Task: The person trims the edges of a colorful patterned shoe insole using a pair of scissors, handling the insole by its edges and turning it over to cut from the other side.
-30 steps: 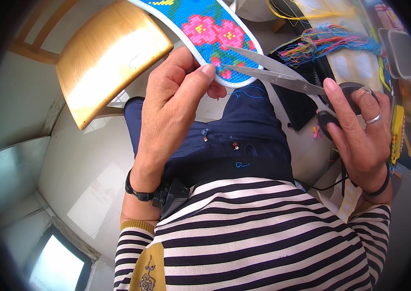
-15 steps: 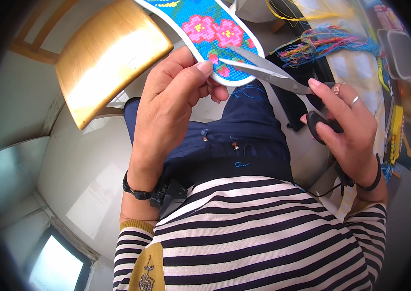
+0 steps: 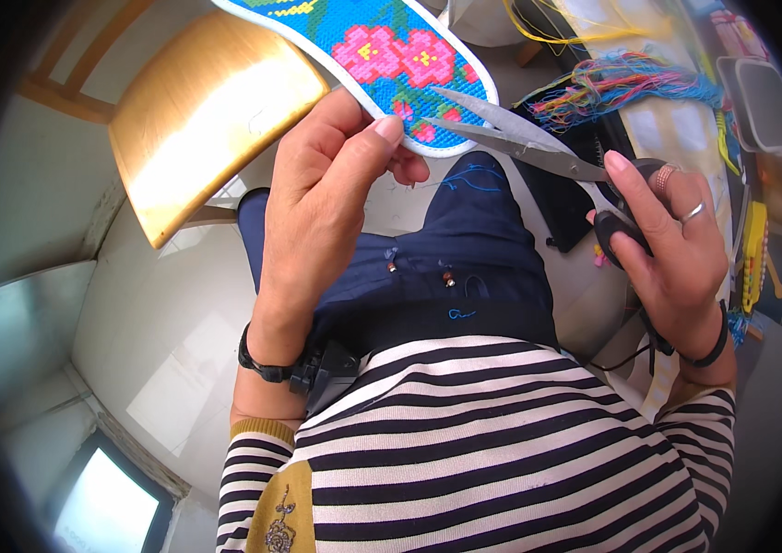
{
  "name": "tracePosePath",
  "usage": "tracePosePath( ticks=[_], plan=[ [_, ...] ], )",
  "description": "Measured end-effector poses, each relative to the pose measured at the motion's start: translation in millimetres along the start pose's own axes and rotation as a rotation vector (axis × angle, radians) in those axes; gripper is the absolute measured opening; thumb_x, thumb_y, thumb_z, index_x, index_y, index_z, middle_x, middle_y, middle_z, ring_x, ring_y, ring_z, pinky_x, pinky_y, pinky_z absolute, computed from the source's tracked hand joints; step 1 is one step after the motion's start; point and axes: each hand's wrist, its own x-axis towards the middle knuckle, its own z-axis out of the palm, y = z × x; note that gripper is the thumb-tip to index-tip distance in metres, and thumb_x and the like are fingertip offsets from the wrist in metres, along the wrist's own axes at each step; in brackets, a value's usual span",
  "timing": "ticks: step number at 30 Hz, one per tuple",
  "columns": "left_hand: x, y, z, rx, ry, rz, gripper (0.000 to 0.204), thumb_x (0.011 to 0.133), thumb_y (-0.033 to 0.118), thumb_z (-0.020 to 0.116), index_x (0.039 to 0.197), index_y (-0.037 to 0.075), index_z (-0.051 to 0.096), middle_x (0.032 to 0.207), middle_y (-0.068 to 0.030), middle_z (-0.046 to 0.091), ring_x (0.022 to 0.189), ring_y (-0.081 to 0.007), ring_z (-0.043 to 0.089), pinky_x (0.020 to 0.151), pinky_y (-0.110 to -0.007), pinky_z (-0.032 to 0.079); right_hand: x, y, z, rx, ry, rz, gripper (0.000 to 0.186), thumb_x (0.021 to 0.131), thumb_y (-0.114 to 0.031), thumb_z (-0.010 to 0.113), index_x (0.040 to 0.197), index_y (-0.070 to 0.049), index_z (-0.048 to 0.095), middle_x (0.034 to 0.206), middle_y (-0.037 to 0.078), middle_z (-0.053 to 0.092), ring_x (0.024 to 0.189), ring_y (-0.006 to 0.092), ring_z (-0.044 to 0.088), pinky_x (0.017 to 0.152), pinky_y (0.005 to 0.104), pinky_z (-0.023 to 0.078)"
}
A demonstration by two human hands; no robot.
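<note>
An embroidered insole (image 3: 377,88), blue with pink flowers, green leaves and a white edge, is pinched by its near left edge in my left hand (image 3: 331,166). My right hand (image 3: 672,244) grips a pair of scissors (image 3: 539,147) by the dark handles. The metal blades stand apart, their tips over the insole's embroidered face near the small flowers. Whether any thread lies between the blades I cannot make out. Loose blue threads (image 3: 474,182) lie on my dark trousers below the insole, and a short blue thread (image 3: 460,313) rests on the waistband.
A wooden chair (image 3: 211,120) stands at the far left. At the right, a table bears a bundle of colourful threads (image 3: 622,90), yellow thread (image 3: 548,32), a clear plastic box (image 3: 760,104) and a yellow case (image 3: 754,253). A bright screen (image 3: 110,498) shows at lower left.
The insole has shifted slightly left and up with my left hand. My right hand has moved slightly right, and the scissor blades are a little farther apart.
</note>
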Motion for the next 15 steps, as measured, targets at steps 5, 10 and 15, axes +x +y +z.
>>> tracePosePath(
  ticks=[5,10,15],
  plan=[
    [-0.9,0.3,2.0,0.043,0.011,0.039,0.022,0.093,0.014,0.051,0.103,-0.004,0.058,0.086,-0.0064,0.063,0.074,-0.0106,0.059,0.071,-0.024,0.046,-0.3,-0.5,3.1,-0.031,0.019,-0.036,0.064,0.054,0.004,0.07,0.116,-0.004,0.062,0.094,0.014,0.054,0.078,0.029,0.05,0.068,0.0365,0.044],
    [0.6,-1.9,-1.1,-0.019,-0.013,0.018,0.022,0.092,0.015,0.052,0.103,-0.003,0.059,0.087,-0.0065,0.064,0.075,-0.0106,0.06,0.071,-0.024,0.046,3.2,-2.3,4.7,-0.008,0.014,-0.019,0.063,0.055,0.003,0.07,0.118,-0.003,0.061,0.095,0.015,0.054,0.079,0.0291,0.051,0.071,0.0366,0.043],
    [-0.3,-0.8,-2.1,-0.061,0.004,-0.043,0.022,0.092,0.015,0.053,0.103,-0.003,0.059,0.089,-0.0067,0.064,0.076,-0.0109,0.061,0.071,-0.024,0.046,3.5,-3.8,4.4,0.038,-0.008,0.042,0.062,0.057,0.004,0.069,0.118,-0.002,0.061,0.095,0.015,0.055,0.08,0.029,0.052,0.073,0.0361,0.043]
  ],
)
